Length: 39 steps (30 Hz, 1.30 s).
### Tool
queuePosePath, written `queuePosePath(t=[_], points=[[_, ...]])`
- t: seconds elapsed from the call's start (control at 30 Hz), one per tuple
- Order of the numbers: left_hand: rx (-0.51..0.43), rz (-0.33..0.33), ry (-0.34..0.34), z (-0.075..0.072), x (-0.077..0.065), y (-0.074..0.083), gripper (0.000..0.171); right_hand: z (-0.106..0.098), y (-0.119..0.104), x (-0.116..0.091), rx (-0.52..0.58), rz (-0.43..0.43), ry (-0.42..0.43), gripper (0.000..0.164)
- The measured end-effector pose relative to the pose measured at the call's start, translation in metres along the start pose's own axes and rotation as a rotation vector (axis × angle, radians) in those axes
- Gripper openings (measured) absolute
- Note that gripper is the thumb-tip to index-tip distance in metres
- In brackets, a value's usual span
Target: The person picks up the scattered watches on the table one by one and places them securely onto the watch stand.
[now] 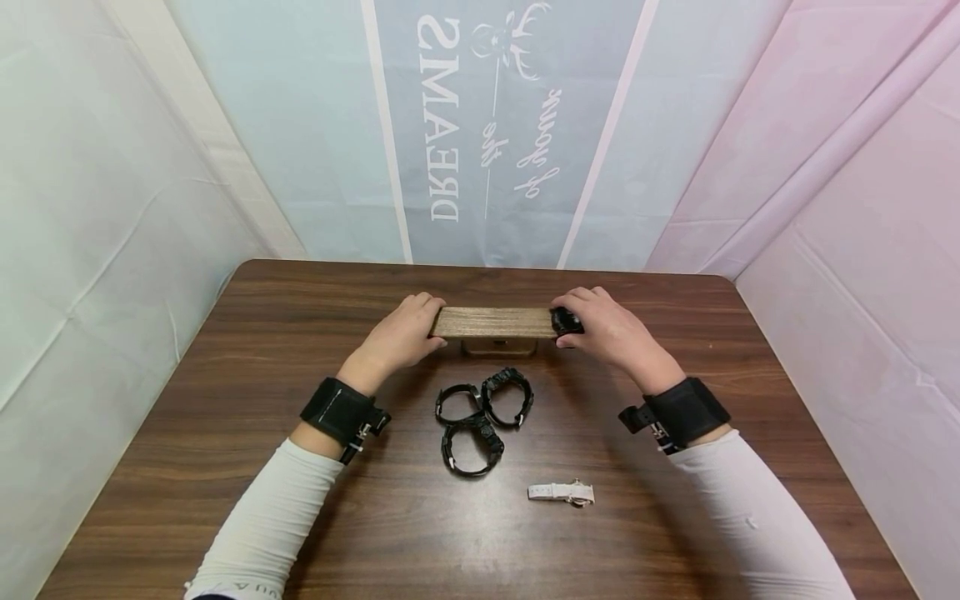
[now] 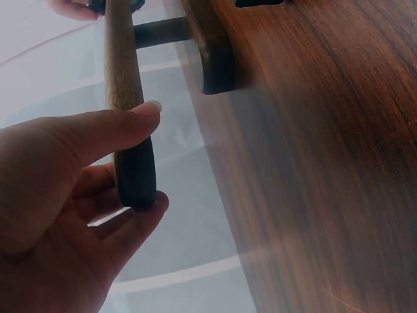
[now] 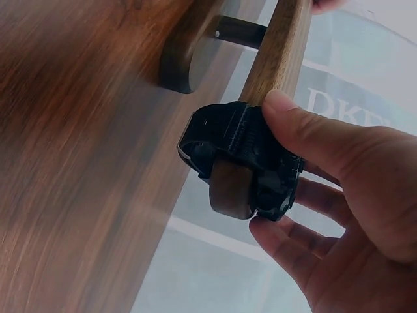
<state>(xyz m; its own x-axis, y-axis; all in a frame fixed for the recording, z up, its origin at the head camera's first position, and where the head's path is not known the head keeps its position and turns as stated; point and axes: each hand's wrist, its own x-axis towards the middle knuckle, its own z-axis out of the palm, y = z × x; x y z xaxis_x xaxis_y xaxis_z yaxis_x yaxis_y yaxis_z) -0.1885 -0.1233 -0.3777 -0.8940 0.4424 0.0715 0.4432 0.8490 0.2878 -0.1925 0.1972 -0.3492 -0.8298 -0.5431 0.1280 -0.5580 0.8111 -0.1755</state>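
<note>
One wooden stand [image 1: 495, 322] sits between both hands: the left hand [image 1: 401, 333] pinches its left end, the right hand [image 1: 611, 329] grips one black watch [image 3: 264, 147] looped around its right end. Three loose black watches [image 1: 482, 422] and one white watch [image 1: 551, 492] lie on the tabletop [image 1: 360, 533].

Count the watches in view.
5. On the table: left black watch, right black watch, nearest black watch, white watch. On the wooden bar: one strapped watch, partly covered by the right hand.
</note>
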Motion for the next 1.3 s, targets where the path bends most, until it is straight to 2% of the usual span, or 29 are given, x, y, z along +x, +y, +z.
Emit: queuePosePath(t=[1.3], points=[[0.034, 0.022, -0.004, -0.003, -0.001, 0.003, 0.056, 0.009, -0.033, 0.025, -0.018, -0.037, -0.034, 0.056]])
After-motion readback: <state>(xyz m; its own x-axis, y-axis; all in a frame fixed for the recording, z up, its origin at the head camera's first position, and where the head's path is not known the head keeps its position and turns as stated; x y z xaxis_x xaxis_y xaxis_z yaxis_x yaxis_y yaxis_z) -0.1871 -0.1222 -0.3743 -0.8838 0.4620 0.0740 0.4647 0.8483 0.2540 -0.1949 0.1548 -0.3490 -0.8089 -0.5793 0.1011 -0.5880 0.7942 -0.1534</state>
